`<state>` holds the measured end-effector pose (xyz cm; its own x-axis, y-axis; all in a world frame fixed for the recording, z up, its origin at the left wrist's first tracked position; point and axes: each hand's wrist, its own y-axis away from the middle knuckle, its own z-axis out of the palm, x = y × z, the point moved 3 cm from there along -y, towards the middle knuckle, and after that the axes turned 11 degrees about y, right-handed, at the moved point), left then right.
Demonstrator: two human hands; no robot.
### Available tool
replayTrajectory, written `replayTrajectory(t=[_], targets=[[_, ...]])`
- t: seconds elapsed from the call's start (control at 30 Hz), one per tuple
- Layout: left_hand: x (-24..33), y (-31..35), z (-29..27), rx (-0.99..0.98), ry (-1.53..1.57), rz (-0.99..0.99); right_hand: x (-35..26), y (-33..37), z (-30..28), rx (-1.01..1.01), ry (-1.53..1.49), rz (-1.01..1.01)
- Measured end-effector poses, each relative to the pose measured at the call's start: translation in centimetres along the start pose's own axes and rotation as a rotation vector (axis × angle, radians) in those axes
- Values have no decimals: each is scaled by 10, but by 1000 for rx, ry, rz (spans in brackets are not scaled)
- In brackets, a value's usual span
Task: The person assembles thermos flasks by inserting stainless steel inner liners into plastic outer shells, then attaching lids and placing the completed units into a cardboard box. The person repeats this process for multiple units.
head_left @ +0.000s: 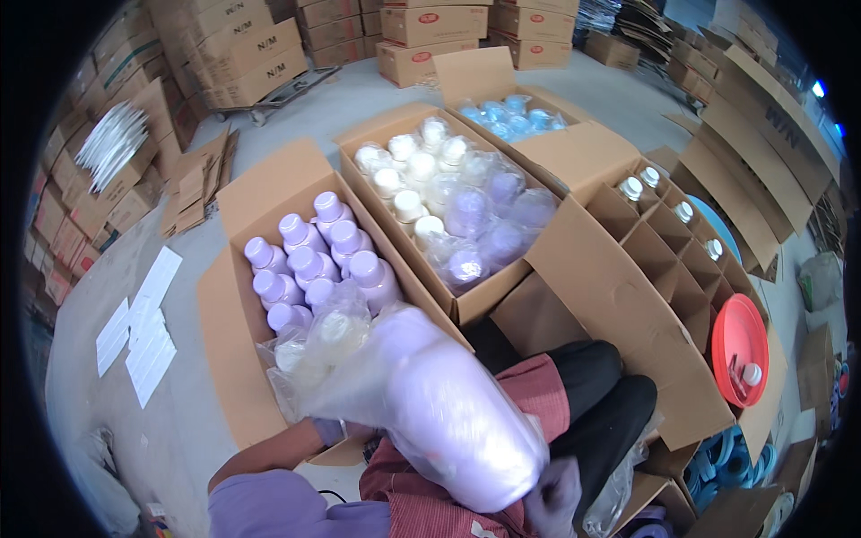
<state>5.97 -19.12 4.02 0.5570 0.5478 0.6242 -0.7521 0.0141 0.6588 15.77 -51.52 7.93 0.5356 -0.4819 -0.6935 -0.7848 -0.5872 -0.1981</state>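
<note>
A large pale purple bottle (457, 412) in a clear plastic bag lies tilted above my lap. Its base points toward me at the lower right, and the loose bag end (345, 372) spreads to the upper left. My right hand (553, 496) is at the bottle's base with its fingers curled in against the bag, a little blurred. My left forearm (269, 446) comes from the lower left and passes behind the bag, so the left hand is hidden. Just beyond stands an open carton (220, 309) of purple capped bottles (309, 264), with some bagged bottles at its near end.
A second carton (390, 224) holds white-capped and bagged purple bottles; a third (547, 100) holds blue ones. At right, a divided carton (628, 305) carries several silver-capped bottles and a red round lid (739, 350). Papers (148, 314) lie on the floor at left; stacked boxes (430, 31) stand behind.
</note>
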Motion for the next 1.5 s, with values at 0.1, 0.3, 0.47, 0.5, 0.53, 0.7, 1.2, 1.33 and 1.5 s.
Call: replayTrajectory(t=[0.1, 0.3, 0.47, 0.5, 0.53, 0.7, 1.2, 1.33, 1.5], targets=[[-50, 23, -34, 72, 509, 168, -25, -102, 26, 25, -89, -229], [-62, -43, -115, 380, 722, 944, 0, -196, 170, -441, 26, -362], [-16, -79, -119, 757, 391, 940, 17, -190, 182, -375, 58, -345], [-9, -82, -121, 745, 276, 966, 10, -189, 180, -355, 93, -331], [-9, -86, -125, 729, 161, 989, -3, -191, 179, -287, 84, -376], [-30, -149, -151, 789, 80, 705, -94, -226, 200, 0, 120, -668], [103, -103, -183, 1074, -1142, 750, 17, -196, 301, -425, 511, -673], [63, -114, -178, 379, -1838, 372, 17, -193, 254, -483, 395, -499], [88, -145, -224, 284, -1174, 202, -7, -177, 201, -436, 393, -516]])
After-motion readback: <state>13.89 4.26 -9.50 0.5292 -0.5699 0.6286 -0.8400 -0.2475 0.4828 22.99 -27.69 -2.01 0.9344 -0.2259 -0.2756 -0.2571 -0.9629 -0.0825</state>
